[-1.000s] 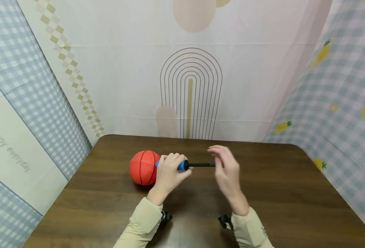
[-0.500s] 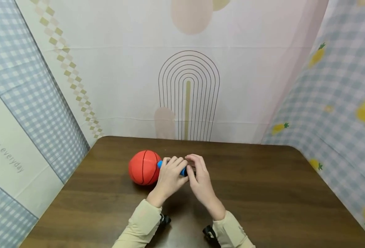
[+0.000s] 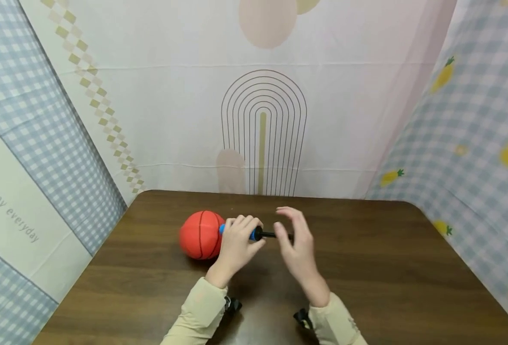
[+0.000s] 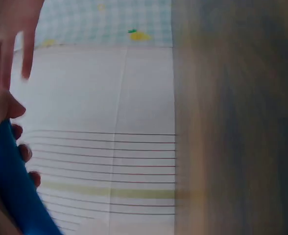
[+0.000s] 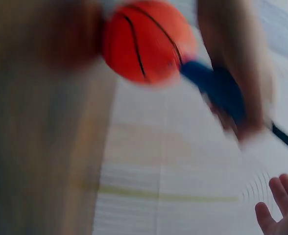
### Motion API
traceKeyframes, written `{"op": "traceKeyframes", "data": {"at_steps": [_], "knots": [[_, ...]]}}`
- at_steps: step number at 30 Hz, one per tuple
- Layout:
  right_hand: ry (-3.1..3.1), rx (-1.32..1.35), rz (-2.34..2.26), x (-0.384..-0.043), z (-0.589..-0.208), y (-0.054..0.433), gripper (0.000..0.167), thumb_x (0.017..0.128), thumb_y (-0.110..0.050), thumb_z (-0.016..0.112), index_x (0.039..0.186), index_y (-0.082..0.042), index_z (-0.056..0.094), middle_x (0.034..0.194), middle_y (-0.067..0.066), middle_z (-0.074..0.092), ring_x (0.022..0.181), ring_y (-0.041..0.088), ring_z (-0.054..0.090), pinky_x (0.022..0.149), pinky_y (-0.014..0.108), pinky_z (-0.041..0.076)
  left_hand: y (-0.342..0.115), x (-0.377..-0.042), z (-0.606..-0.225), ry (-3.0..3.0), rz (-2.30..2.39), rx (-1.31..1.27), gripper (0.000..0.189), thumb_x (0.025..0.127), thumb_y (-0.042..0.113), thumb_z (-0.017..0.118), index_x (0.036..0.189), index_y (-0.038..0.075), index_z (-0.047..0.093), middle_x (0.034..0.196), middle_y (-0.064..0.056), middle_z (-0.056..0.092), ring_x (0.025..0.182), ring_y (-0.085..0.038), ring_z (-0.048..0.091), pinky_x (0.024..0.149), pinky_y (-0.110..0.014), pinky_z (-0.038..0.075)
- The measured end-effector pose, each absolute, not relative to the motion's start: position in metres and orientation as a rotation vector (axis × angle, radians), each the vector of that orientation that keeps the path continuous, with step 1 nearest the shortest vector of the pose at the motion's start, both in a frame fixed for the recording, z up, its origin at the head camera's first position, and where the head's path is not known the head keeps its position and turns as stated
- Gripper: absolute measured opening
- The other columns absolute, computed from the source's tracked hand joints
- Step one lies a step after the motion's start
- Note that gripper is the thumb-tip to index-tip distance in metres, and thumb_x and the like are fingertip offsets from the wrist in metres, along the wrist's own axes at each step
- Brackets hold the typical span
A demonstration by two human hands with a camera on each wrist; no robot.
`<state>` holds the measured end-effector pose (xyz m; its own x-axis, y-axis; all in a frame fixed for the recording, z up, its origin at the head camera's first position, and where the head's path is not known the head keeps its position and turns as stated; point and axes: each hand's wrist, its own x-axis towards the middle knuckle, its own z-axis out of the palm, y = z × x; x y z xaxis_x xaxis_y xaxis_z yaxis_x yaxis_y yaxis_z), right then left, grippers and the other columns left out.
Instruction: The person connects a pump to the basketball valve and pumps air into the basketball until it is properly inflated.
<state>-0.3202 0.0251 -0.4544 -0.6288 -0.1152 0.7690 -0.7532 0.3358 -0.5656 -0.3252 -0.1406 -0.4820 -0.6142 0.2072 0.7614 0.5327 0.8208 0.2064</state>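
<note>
My left hand [image 3: 238, 242] grips the blue barrel of a hand pump [image 3: 253, 235], its fingers wrapped round it. The pump's tip points left at a red basketball [image 3: 201, 235] with black lines and meets its side in the right wrist view. From the barrel's other end a thin black rod [image 3: 268, 235] stands out to the right. My right hand [image 3: 299, 247] is at the outer end of this rod, fingers spread and loosely bent. In the left wrist view its fingers [image 4: 27, 58] look straight. How its palm meets the handle is hidden.
A brown wooden table [image 3: 387, 268] lies under the hands and ball. Behind it hangs a pale patterned cloth [image 3: 344, 120]; checked cloths [image 3: 486, 191] hang at the sides. Dark wrist-worn cameras sit below both cuffs.
My right hand went left to the barrel, pushing the rod in, then came back right, and part of the rod shows again. The left hand and basketball have stayed nearly in place.
</note>
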Motion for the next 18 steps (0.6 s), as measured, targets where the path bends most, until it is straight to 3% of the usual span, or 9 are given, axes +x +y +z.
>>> {"op": "traceKeyframes", "data": {"at_steps": [7,12,18], "knots": [[-2.032,0.812,1.322,-0.315,-0.479,-0.002,0.026,0.094,-0.002,0.058,0.119,-0.003,0.058,0.12,0.012,0.059,0.112,0.023,0.059,0.093,0.036,0.048,-0.125,-0.318,-0.487,-2.223,-0.581,-0.618,0.016,0.076,0.009,0.073,0.088,0.013,0.064,0.085,0.002,0.067,0.078,-0.016,0.056,0.08,-0.037,0.043],[-2.126,0.819,1.072,-0.322,-0.479,0.011,0.021,0.097,-0.005,0.054,0.115,-0.007,0.062,0.118,0.007,0.063,0.11,0.021,0.06,0.089,0.041,0.048,-0.126,-0.318,-0.488,-2.252,-0.41,-0.547,0.022,0.076,0.025,0.078,0.091,0.014,0.065,0.083,0.003,0.066,0.079,-0.015,0.057,0.077,-0.035,0.042],[-2.03,0.775,1.027,-0.326,-0.453,0.04,0.016,0.094,0.0,0.055,0.105,-0.003,0.066,0.113,0.011,0.066,0.101,0.023,0.061,0.087,0.032,0.044,-0.144,-0.323,-0.479,-2.287,-0.471,-0.433,0.022,0.074,0.024,0.079,0.087,0.017,0.064,0.081,0.004,0.065,0.078,-0.015,0.057,0.077,-0.037,0.041]]}}
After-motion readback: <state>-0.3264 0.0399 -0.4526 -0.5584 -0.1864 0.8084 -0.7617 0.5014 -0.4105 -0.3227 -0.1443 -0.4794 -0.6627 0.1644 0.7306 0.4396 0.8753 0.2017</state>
